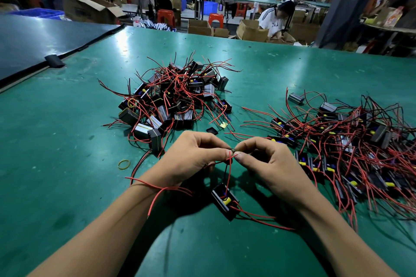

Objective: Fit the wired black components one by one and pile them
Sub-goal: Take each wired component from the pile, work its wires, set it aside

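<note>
Left hand (189, 155) and right hand (267, 162) meeting above the green table (67, 164), fingers (238, 155) of both pinched together on a red wire (229, 171), tips nearly touching. Hanging from that wire straight below the pinch, toward the body: one black component (225, 201), long axis slanting lower right, equally near both hands. Fitted pile (175, 99) ahead and slightly left, unfitted heap (351, 146) close at right; bare table nearest the body.
</note>
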Action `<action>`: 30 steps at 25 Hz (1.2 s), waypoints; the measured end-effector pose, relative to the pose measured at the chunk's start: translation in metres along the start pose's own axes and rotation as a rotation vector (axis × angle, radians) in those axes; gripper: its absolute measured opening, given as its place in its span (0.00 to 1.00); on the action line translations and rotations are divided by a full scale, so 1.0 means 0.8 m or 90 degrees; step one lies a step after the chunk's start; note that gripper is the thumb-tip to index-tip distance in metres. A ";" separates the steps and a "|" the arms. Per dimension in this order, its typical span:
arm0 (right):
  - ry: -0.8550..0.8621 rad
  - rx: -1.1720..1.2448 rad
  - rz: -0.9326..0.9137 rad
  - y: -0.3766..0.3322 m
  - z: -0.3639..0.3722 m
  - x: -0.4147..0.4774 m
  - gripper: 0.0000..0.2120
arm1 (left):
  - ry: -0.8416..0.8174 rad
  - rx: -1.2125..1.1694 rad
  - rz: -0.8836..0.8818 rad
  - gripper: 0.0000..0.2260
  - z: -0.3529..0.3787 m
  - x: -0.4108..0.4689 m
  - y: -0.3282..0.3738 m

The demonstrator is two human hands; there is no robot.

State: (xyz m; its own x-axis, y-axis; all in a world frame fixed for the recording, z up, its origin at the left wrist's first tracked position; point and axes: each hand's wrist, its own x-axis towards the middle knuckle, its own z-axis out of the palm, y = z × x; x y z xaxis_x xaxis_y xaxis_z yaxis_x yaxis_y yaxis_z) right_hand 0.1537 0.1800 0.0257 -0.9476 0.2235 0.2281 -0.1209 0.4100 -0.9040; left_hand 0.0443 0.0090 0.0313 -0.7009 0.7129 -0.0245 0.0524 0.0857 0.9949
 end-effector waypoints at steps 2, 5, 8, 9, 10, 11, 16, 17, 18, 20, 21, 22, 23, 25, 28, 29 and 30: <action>0.050 -0.065 -0.055 0.001 -0.002 0.000 0.07 | 0.003 -0.008 -0.008 0.01 0.001 0.001 0.000; 0.082 -0.164 -0.174 0.002 -0.002 0.003 0.08 | -0.009 -0.007 -0.020 0.02 0.003 0.001 0.000; 0.086 -0.224 -0.266 0.006 -0.004 0.004 0.05 | -0.023 0.001 -0.027 0.05 0.003 0.001 0.000; 0.087 -0.242 -0.281 0.008 -0.005 0.005 0.05 | -0.028 0.002 -0.028 0.07 0.003 0.001 0.000; 0.086 -0.261 -0.290 0.010 -0.007 0.005 0.05 | -0.033 0.004 -0.029 0.07 0.002 0.001 0.000; 0.079 -0.278 -0.294 0.011 -0.009 0.005 0.05 | -0.035 0.003 -0.030 0.05 0.002 0.002 0.000; 0.060 -0.314 -0.314 0.012 -0.014 0.006 0.06 | -0.043 0.003 -0.037 0.03 -0.002 0.004 -0.002; 0.064 -0.323 -0.320 0.012 -0.014 0.005 0.07 | -0.049 0.005 -0.038 0.03 -0.002 0.004 -0.002; 0.068 -0.335 -0.327 0.011 -0.014 0.005 0.08 | -0.053 0.004 -0.038 0.03 -0.001 0.004 -0.003; 0.072 -0.361 -0.338 0.010 -0.014 0.005 0.09 | -0.054 0.001 -0.034 0.03 -0.001 0.004 -0.003; 0.072 -0.365 -0.338 0.010 -0.014 0.005 0.09 | -0.054 -0.001 -0.033 0.03 -0.001 0.004 -0.003; 0.071 -0.363 -0.336 0.009 -0.015 0.005 0.09 | -0.055 -0.005 -0.032 0.04 -0.001 0.004 -0.003; 0.068 -0.363 -0.334 0.008 -0.016 0.005 0.08 | -0.057 -0.011 -0.031 0.06 -0.001 0.004 -0.003; 0.060 -0.374 -0.332 0.006 -0.015 0.005 0.05 | -0.065 -0.017 -0.029 0.09 0.000 0.003 -0.003; 0.063 -0.278 -0.235 0.007 -0.004 0.002 0.04 | -0.076 -0.014 -0.026 0.03 0.002 0.001 -0.001; 0.054 -0.195 -0.156 0.007 0.001 0.001 0.05 | -0.077 -0.012 -0.023 0.02 0.003 0.001 -0.001; 0.039 -0.116 -0.083 0.008 0.004 0.001 0.06 | -0.075 -0.009 -0.019 0.02 0.003 0.001 -0.001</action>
State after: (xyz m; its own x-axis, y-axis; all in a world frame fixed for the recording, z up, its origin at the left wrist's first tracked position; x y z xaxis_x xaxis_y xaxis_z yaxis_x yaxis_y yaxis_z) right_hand 0.1509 0.1800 0.0190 -0.9072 0.2083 0.3656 -0.1810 0.5911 -0.7861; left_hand 0.0453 0.0109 0.0300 -0.6137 0.7869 -0.0643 0.0228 0.0990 0.9948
